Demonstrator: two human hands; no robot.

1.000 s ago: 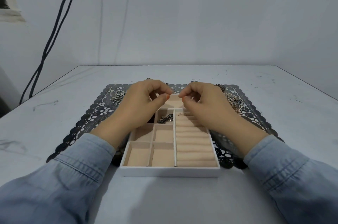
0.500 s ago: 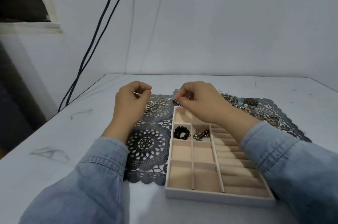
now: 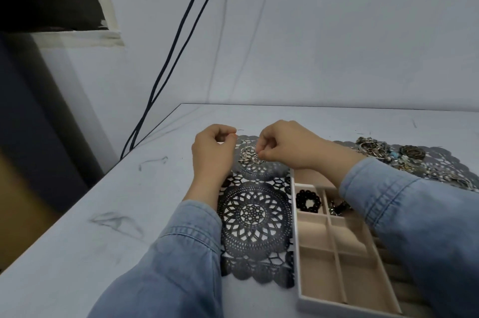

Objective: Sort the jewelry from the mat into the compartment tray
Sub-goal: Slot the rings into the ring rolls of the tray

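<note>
The right hand [image 3: 282,147] has moved from the tray [image 3: 296,240] to the silver rings [image 3: 248,157] on the lace mat [image 3: 255,214] and pinches them. The left hand [image 3: 212,154] stays curled, thumb on forefinger.

Mat [image 3: 255,216]: black-grey lace, round medallion pattern. Rings [image 3: 248,158] at right hand [image 3: 282,147] fingertips: silver. Tray [image 3: 295,240]: white outside, beige lining (black bead bracelet [image 3: 308,201] wrist-side of those fingers). Sleeves [image 3: 186,253]: lt blue denim. Table [image 3: 103,240]: pale grey w/ dark scuffs.

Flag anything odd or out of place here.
Nothing looks spilled or broken. Only dark scuffs mark the table left of the mat. The rings lie heaped on the mat, and the tray sits flat.
</note>
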